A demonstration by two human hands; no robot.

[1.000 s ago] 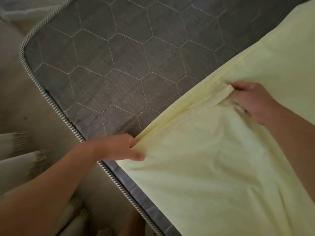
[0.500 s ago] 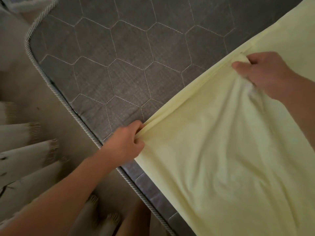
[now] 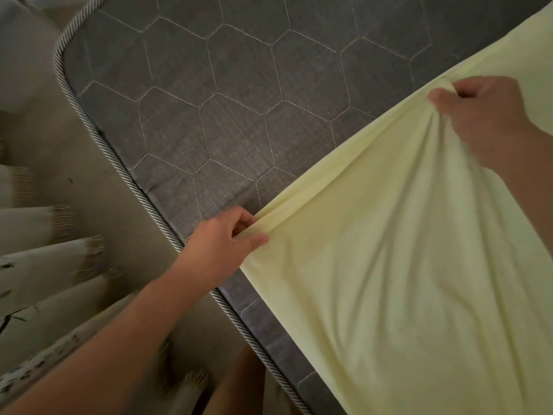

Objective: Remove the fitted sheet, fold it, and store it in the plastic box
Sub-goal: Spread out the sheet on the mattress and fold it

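Yellow fitted sheet [image 3: 389, 280] on grey mattress [image 3: 239, 100]

In front of you lies a grey mattress [image 3: 239, 115], its top quilted in pale hexagon stitching and its rounded corner edged with twisted striped piping [image 3: 98, 136]. To its left you see beige floor [image 3: 42, 136]. At your lower left lie blurred pale folds of fringed cloth [image 3: 36, 265] with small dark printed marks.
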